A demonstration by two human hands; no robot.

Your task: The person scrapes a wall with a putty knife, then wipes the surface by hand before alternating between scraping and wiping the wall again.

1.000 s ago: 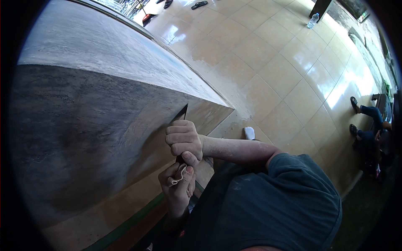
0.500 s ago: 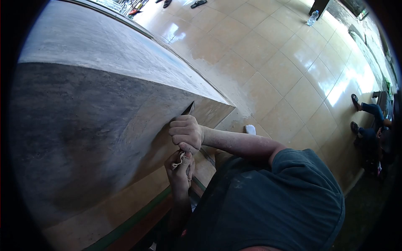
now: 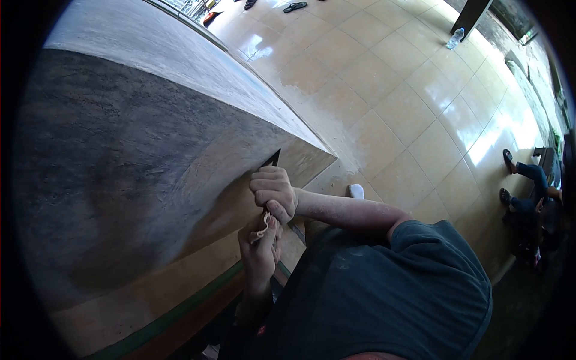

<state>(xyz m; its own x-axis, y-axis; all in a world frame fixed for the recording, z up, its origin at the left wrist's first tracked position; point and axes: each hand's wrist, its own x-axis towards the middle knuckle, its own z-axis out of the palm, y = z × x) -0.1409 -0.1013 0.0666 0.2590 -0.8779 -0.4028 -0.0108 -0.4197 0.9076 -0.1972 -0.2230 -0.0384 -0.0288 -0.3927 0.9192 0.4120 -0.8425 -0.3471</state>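
My right hand [image 3: 273, 191] is a fist, its knuckles towards the grey slab. A dark pointed blade [image 3: 274, 159] sticks out beyond its fingers and lies close along the slab's side; the handle is hidden in the fist. Directly below, my left hand [image 3: 260, 249] is closed, with its thumb up against the heel of the right hand. A pale crinkled strip [image 3: 260, 229] shows between its thumb and fingers. The big grey slab [image 3: 132, 162] has a rough, streaked side face, with a paler face above its long edge.
Dusty beige floor tiles [image 3: 384, 114] run beyond the slab. A green-edged bench [image 3: 180, 312] passes under my left arm. Further off are a water bottle [image 3: 455, 38], a flip-flop [image 3: 295, 7] and a seated person's leg [image 3: 533, 174]. A white sock [image 3: 356, 191] shows near my right forearm.
Both hands have shifted slightly right in the view, keeping their grip. Less of the blade shows, and the pale strip sits differently. The camera view has tilted a little.
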